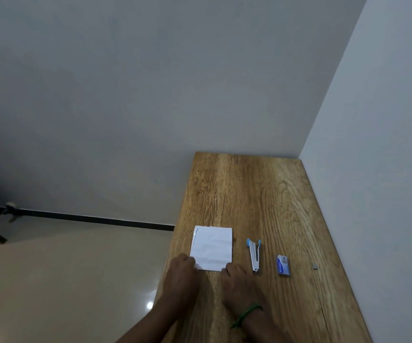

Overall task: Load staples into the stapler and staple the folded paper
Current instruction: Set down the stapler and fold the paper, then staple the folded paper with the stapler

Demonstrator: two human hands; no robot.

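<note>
1. Open tabletop runs from the folded paper (212, 247) to the back wall (150, 95); you can reach across the table (249, 189) there.
2. On your right, the stapler (254, 254) and staple box (283, 265) lie apart, with a gap between them.
3. The side wall (385, 169) closes the table's right edge.
4. The left edge opens over the floor (76, 280).

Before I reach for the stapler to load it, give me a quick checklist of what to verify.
1. Folded paper lies flat on the table: ok.
2. Stapler lies right of the paper, nothing on it: ok.
3. Staple box lies right of the stapler: ok. Whether it is open: cannot tell.
4. Hands free: not ok. The left hand and right hand touch the paper's near corners.
5. Stapler already loaded: cannot tell.
6. Small grey piece right of the box is a staple strip: cannot tell.
</note>
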